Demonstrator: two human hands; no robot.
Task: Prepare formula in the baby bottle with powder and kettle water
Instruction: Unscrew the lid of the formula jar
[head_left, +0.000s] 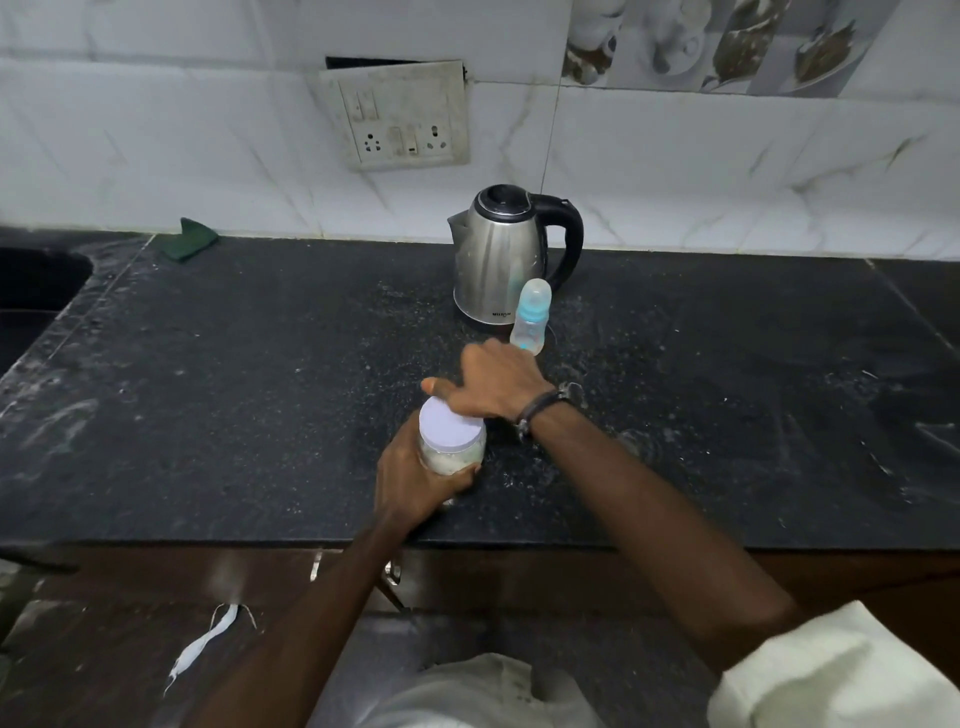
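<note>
Sleeves (831, 670) of pale cloth frame the bottom edge, and two bare forearms reach forward over the dark cabinet front onto the black speckled surface (234, 415). Nearest, the left hand (415, 483) has its grip wrapped round the body of a clear powder jar (452, 452): the fingers curl about the left and near side of the jar and the thumb lies across its lower front, so the grip is closed firmly on it. The jar stands near the front edge of the surface, with pale powder showing through its wall and a white lid (451, 428) on top. Just beyond it, the right hand (498, 384), with a dark band (540, 410) at the wrist, hangs over the far rim of the lid; its thumb points left past the lid and its fingers bend downward behind the jar. Whether that grip touches the lid I cannot tell, and it holds nothing that shows.

Farther back, the baby bottle (531, 317) stands upright with a blue collar and a clear cap, just in front of the steel kettle (506, 260), whose black handle faces right. A green cloth (189, 238) lies at the far left by the tiled wall, under a socket plate (400, 117).
</note>
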